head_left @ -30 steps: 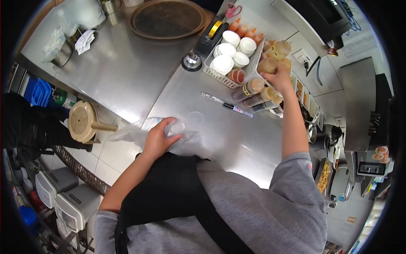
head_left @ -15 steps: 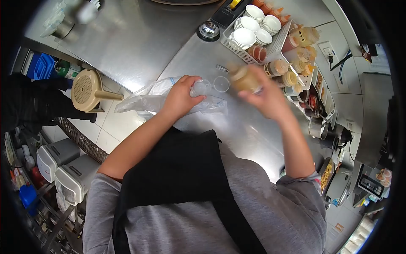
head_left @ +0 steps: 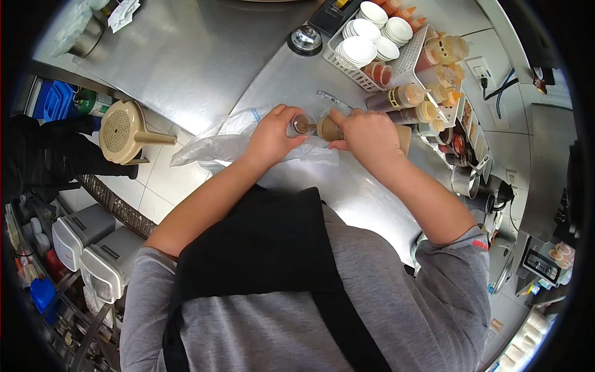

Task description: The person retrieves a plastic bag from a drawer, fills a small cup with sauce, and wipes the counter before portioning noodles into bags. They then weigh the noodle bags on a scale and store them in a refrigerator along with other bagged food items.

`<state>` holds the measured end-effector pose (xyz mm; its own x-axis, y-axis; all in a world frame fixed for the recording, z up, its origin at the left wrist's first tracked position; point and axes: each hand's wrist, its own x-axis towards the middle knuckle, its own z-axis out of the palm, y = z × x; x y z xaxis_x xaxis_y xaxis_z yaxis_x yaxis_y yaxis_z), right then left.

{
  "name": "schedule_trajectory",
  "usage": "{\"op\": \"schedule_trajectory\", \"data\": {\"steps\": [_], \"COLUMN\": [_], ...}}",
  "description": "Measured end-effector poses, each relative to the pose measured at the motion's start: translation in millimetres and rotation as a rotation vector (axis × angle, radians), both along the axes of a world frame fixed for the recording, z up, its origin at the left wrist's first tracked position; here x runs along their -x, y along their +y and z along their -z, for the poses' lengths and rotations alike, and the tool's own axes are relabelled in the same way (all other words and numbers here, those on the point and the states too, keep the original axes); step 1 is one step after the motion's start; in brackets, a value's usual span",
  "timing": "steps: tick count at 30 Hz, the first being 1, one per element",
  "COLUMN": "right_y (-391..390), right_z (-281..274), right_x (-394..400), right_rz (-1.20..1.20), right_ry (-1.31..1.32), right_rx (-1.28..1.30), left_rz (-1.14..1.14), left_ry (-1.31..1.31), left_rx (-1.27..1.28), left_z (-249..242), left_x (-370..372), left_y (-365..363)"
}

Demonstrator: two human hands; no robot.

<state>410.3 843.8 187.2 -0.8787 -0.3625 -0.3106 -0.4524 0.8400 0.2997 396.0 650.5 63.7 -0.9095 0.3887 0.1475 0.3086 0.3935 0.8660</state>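
Observation:
My left hand (head_left: 271,134) is closed around a small clear plastic cup (head_left: 300,123) over the steel counter. Brown sauce shows inside the cup. In my right hand (head_left: 374,137) is a sauce bottle (head_left: 329,129), tipped on its side with its mouth toward the cup. A brown stream (head_left: 311,128) runs between the two. My right fingers hide much of the bottle; its tan body (head_left: 405,138) shows past the hand. Under my left wrist and forearm lies a crumpled clear plastic bag (head_left: 214,147). A pen (head_left: 333,99) lies just beyond my right hand.
A white basket (head_left: 351,74) holds stacked white cups (head_left: 358,51) and red sauce cups (head_left: 378,73). Along the right wall stand several squeeze bottles (head_left: 396,97). A call bell (head_left: 305,40) sits farther back. A beige stool (head_left: 121,133) is at the left, near a person's dark-clothed leg (head_left: 80,149).
My right hand has brought the bottle left and tipped it against the cup. Brown sauce now shows in the cup, which looked clear before. My left hand has barely moved.

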Motion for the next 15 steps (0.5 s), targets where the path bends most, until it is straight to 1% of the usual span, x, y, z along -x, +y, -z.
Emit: {"op": "schedule_trajectory", "data": {"steps": [3,5,6,8,9,11,15], "right_y": [3,10,11,12,17,30,30], "right_z": [-1,3,2,-1,4,22,29], "right_x": [-2,-5,-7,-11,-15,-24,-35], "right_rz": [0.043,0.111,0.109,0.213,0.213,0.249,0.314], "right_ry": [-0.035,-0.037,-0.039,-0.089,-0.091,-0.017,-0.014], "right_rx": [0.033,0.13,0.13,0.127,0.127,0.294,0.356], "left_rz": [0.013,0.01,0.007,0.003,0.006,0.008,0.02], "left_ry": [-0.037,-0.036,-0.018,-0.001,0.001,0.003,-0.007], "left_rx": [-0.02,-0.03,-0.02,-0.009,-0.013,-0.018,-0.005], "left_z": [0,2,3,5,5,5,2], "left_x": [1,1,1,1,1,1,0], "left_y": [0,0,1,1,1,2,4]}}
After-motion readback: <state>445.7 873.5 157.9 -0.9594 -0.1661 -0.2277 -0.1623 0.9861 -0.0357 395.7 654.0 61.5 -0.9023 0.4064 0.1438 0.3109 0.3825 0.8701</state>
